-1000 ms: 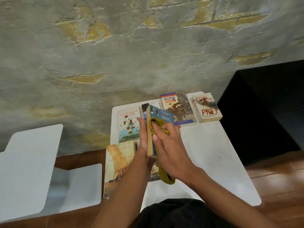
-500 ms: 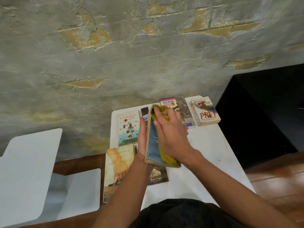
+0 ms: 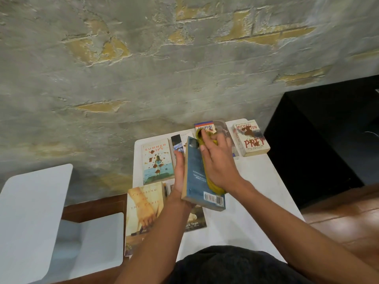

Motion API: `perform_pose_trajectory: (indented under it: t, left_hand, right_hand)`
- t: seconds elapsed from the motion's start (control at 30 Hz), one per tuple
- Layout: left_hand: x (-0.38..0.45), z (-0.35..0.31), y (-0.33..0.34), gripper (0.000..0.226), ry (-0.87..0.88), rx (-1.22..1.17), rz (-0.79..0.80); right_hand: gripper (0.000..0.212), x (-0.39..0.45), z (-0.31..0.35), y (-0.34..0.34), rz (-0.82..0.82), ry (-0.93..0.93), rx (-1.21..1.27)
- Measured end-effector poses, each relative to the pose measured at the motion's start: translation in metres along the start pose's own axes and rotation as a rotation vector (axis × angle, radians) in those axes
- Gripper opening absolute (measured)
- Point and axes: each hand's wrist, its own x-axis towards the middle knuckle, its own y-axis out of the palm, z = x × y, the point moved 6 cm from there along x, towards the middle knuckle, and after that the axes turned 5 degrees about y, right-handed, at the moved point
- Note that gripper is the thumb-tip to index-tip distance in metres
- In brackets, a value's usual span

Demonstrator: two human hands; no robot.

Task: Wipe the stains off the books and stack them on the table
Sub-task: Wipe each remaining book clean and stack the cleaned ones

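A person stands over a small white desk set against a rough grey plastered wall with yellow patches; the left hand holds a blue paperback lifted off the desk and tilted, back cover up with its barcode at the near end, the palm behind the book and the thumb lying along its near-left edge, so this grip is closed around the book; the right hand presses a mustard-yellow cloth against the blue cover, fingers curled over the bunched fabric at the far end of the book, so that grip is closed on the cloth, which trails down along the book's right edge; the other books lie flat on the desk around the hands; at the far left, "Summer Shift" shows brown stains across its pale cover; beside it a partly hidden book peeks out behind the lifted one; at the far middle a book with a red and blue band sits largely behind the right hand, its title too blurred to read fully; at the far right, "Prey" carries a dark brown stain near its top; nearer, on the left, a cream book overhangs the desk edge, and a Mark Twain book lies under the left forearm; a white chair stands to the left on the wooden floor.
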Motion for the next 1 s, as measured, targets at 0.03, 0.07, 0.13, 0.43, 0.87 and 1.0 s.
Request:
perform_pose_trajectory:
  t: [0.03, 0.07, 0.13, 0.43, 0.87, 1.0]
  left_hand:
    - [0.004, -0.001, -0.002, 0.073, 0.027, 0.009, -0.029]
    - [0.007, -0.003, -0.005, 0.067, 0.042, 0.031, -0.052]
    - [0.008, -0.006, -0.005, 0.058, 0.033, 0.048, -0.104]
    - [0.003, 0.007, 0.013, 0.080, 0.006, 0.049, -0.091]
    - [-0.003, -0.013, 0.028, 0.055, -0.032, 0.261, -0.140]
    - [-0.004, -0.010, 0.021, 0.057, -0.010, 0.248, -0.157]
  right_hand:
    - [0.049, -0.009, 0.005, 0.003, 0.017, 0.012, 0.046]
    - [0.049, -0.018, 0.009, 0.005, 0.033, 0.041, 0.107]
    - [0.049, -0.030, 0.013, 0.007, 0.048, 0.110, 0.244]
    - [0.045, -0.016, 0.024, -0.001, -0.078, 0.181, 0.476]
    - [0.051, -0.015, -0.042, 0.003, -0.142, 0.401, 0.330]
    - [0.054, -0.040, -0.023, 0.003, -0.106, 0.316, 0.331]
